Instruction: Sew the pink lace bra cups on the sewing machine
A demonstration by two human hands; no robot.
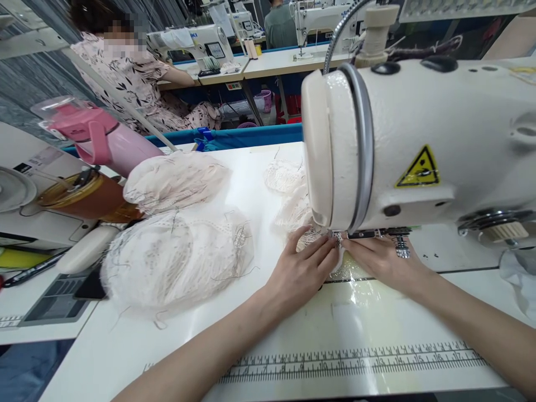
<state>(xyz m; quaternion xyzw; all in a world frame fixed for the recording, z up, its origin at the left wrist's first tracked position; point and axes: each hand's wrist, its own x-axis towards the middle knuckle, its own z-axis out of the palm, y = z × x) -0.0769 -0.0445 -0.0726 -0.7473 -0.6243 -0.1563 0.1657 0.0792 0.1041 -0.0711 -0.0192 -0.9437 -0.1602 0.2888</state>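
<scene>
A cream sewing machine (419,139) fills the right of the view, its head hanging over the white table (268,329). Under the presser foot (338,237) lies a small piece of pale lace (307,239). My left hand (301,268) rests on that lace, fingers pressed flat and together, tips at the foot. My right hand (383,259) lies just right of the needle, fingers pinching the lace edge beneath the machine head. More lace (288,195) trails behind the foot.
Two piles of pale pink lace pieces (176,245) sit left of my hands. A pink bottle (104,142) and an amber cup (84,195) stand at far left. A printed ruler (352,360) runs along the table front. Another person (134,78) sews at a table behind.
</scene>
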